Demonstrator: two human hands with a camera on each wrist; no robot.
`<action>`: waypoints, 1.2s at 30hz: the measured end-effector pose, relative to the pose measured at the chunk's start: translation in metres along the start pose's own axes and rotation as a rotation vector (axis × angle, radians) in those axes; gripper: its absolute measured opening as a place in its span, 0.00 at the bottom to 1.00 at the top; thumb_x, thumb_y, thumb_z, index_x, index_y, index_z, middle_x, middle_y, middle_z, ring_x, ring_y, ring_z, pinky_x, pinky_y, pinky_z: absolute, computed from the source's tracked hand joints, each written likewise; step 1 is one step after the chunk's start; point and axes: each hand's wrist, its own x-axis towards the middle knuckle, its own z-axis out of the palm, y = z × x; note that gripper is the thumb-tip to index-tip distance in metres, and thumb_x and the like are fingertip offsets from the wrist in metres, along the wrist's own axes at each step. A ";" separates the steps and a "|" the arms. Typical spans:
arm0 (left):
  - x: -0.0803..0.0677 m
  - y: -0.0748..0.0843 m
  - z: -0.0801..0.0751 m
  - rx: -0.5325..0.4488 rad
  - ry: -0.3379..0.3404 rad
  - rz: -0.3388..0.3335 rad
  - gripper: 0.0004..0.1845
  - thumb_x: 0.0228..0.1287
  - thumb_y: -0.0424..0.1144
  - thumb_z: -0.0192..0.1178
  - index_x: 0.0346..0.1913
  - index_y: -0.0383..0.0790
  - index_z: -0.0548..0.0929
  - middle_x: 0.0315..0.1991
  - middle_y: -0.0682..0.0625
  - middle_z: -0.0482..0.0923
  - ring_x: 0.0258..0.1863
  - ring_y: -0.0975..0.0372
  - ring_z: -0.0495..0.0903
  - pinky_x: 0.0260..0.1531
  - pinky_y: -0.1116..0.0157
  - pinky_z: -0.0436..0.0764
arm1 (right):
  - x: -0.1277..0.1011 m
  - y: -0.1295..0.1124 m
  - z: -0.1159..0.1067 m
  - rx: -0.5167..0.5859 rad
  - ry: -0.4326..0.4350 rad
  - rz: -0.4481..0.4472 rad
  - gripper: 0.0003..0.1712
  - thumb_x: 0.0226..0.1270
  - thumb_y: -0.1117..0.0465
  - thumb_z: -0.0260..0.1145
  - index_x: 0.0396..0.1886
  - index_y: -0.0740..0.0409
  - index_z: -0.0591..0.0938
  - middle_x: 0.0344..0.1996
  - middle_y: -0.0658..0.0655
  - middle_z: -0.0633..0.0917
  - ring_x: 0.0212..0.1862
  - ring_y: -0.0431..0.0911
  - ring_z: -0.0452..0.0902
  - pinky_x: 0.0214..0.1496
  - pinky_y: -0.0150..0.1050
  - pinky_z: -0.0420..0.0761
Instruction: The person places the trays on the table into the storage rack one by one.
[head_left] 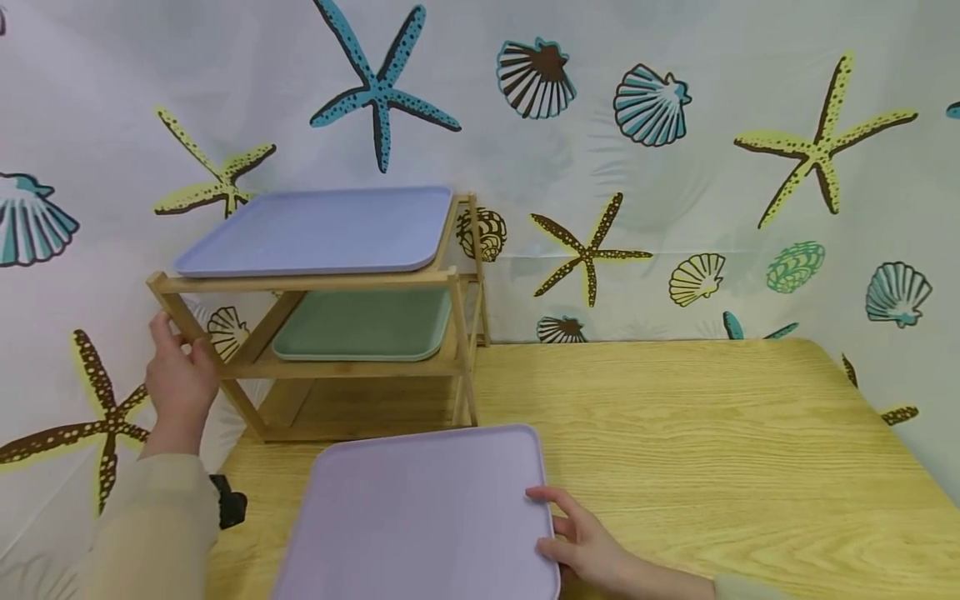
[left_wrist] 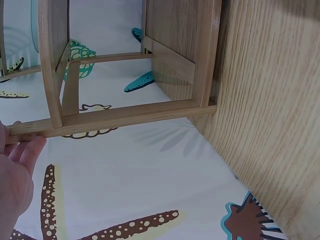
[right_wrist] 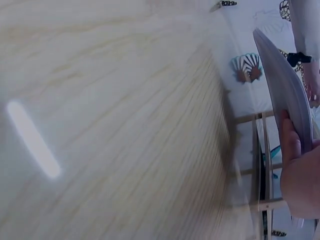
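A lavender tray [head_left: 420, 517] lies in front of a wooden rack [head_left: 352, 369]. My right hand [head_left: 588, 542] pinches the tray's right edge, thumb on top and fingers beneath. In the right wrist view that tray [right_wrist: 286, 85] appears edge-on, raised off the table. With my left hand [head_left: 180, 375], I hold the rack's slanted left front leg; the left wrist view shows the fingers curled round this wooden bar [left_wrist: 125, 116]. A periwinkle tray [head_left: 322, 233] rests on the rack's top tier. On the middle tier lies a green tray [head_left: 360, 325].
The rack stands at the back left of a wood-grain table [head_left: 675, 442]. Behind and beside the table hangs a white cloth [head_left: 675, 192] printed with starfish and shells. A black wrist strap [head_left: 228, 502] shows at the left sleeve.
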 end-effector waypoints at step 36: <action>0.002 -0.008 0.004 -0.004 0.023 0.042 0.25 0.75 0.37 0.40 0.71 0.44 0.51 0.55 0.28 0.74 0.45 0.31 0.76 0.43 0.38 0.68 | 0.120 0.030 0.071 0.017 0.360 0.091 0.32 0.61 0.78 0.56 0.66 0.66 0.62 0.36 0.62 0.83 0.24 0.43 0.75 0.19 0.31 0.70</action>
